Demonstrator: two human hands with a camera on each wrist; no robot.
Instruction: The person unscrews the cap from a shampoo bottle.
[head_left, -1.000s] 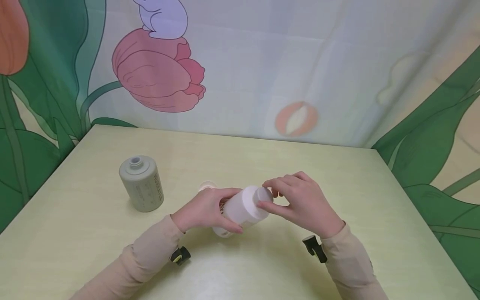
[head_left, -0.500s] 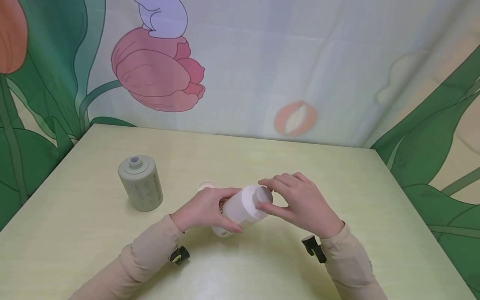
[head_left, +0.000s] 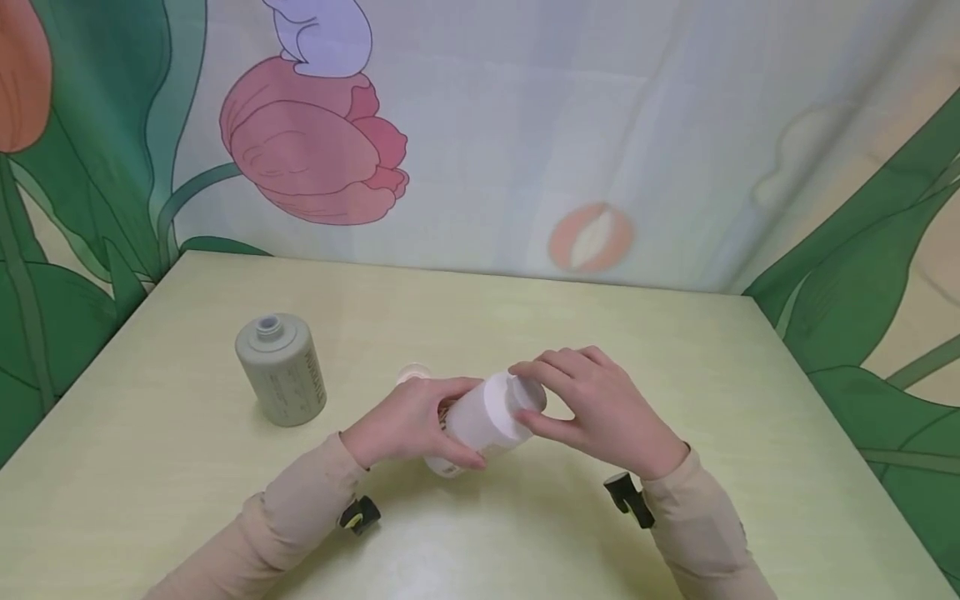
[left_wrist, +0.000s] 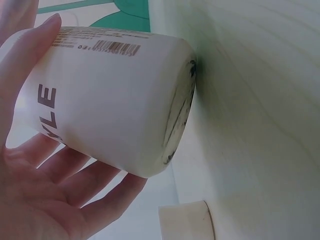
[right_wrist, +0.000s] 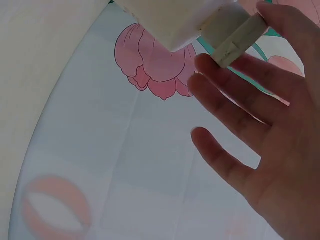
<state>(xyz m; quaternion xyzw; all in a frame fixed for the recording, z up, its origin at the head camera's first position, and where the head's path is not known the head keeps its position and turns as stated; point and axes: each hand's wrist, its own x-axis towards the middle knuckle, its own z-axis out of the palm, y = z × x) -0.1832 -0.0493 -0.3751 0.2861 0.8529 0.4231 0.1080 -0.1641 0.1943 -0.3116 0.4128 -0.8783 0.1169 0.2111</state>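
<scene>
A white bottle point(head_left: 476, 417) with brown lettering is tilted above the table, its capped end pointing up and right. My left hand point(head_left: 412, 421) grips the bottle's body, thumb on the near side; in the left wrist view its fingers curl under the printed wall. With thumb and fingers, my right hand point(head_left: 592, 408) pinches the cap point(head_left: 528, 395) at the neck. In the right wrist view the cap point(right_wrist: 239, 42) sits at the bottle's neck between thumb and fingertips. A small pale round piece point(head_left: 414, 372) stands behind my left hand, partly hidden.
A grey-green bottle point(head_left: 283, 371) with an uncapped neck stands upright on the left of the pale wooden table point(head_left: 450, 550). A curtain point(head_left: 487, 150) printed with flowers hangs behind the table's far edge.
My right hand's fingers have shifted slightly left over the top of the cap, while the thumb stays on its near side. The left hand and the bottle hold almost still.
</scene>
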